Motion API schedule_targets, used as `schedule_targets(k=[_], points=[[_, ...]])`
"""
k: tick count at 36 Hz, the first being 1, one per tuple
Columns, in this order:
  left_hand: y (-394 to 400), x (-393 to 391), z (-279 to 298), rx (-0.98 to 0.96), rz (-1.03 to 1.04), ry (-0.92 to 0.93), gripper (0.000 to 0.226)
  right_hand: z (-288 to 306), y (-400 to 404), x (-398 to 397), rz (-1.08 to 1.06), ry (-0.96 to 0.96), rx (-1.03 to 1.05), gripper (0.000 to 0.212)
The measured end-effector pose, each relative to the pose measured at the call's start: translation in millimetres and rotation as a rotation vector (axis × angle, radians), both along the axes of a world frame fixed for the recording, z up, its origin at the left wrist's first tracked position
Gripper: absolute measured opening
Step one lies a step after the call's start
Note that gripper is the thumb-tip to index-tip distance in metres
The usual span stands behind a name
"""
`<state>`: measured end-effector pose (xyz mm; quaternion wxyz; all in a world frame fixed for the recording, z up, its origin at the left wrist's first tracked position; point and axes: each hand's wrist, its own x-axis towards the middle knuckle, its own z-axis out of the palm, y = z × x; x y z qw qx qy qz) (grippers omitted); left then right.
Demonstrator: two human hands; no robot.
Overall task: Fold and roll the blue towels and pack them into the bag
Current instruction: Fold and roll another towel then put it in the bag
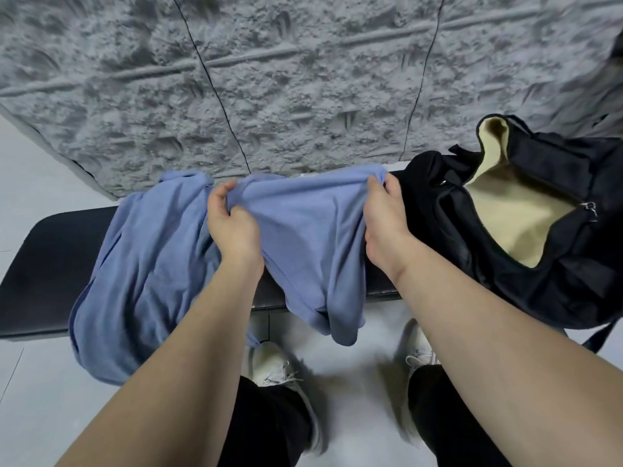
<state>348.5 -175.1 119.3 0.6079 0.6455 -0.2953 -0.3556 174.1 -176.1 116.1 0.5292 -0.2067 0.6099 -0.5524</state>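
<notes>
Grey rough-textured wall panels (303, 79) behind; pale floor (43, 183) below; a black padded worktop (50, 257) running along the wall. Item one: blue towel (303, 237), held up over the worktop by its far edge, the body sagging between the grips and its lower end hanging past the worktop's front edge. Left hand (232, 224): fingers curled round the towel's top edge at its left corner. Right hand (384, 217): fingers pinching the same edge at the right corner, just beside the bag. Item two: second blue towel (141, 281), loose and rumpled on the worktop to the left, draping over the front edge, touching or overlapping the first. Item three: black bag (505, 264), on the worktop's right end, mouth unzipped and gaping, cream lining (515, 217) showing; no towel visible inside. Person's white shoes (269, 362) and dark trousers below. Progress, as judged: early. Neither towel shows a finished fold or roll; the held one appears to be only at spreading or first fold. Remaining: fold and roll both, then pack both.
</notes>
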Motion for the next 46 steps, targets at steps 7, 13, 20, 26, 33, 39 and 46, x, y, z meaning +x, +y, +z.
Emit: schedule_targets(k=[7, 13, 20, 26, 33, 39, 46], points=[[-6, 3, -11, 0.129, -0.136, -0.046, 0.042, -6, 1, -1, 0.217, 0.019, 0.059, 0.028], [-1, 12, -29, 0.493, -0.247, -0.030, 0.056, -14, 8, -5, 0.441, 0.257, 0.332, 0.068], [16, 27, -31, 0.700, -0.569, -0.510, 0.014, -7, 30, -22, 1.029, 0.601, 0.485, 0.030], [10, 30, -29, 0.614, -0.457, -0.423, 0.006, -10, 25, -27, 0.722, 0.517, 0.369, 0.024], [7, 26, -31, 0.466, -0.287, -0.401, 0.008, -18, 14, -33, 0.448, 0.622, 0.123, 0.027], [15, 26, -27, 0.457, -0.440, -0.616, 0.028, -17, 23, -34, 0.634, 0.866, 0.131, 0.078], [34, -3, -17, 0.241, -0.750, -0.833, 0.011, -23, 49, -21, 0.757, 1.289, -0.098, 0.056]])
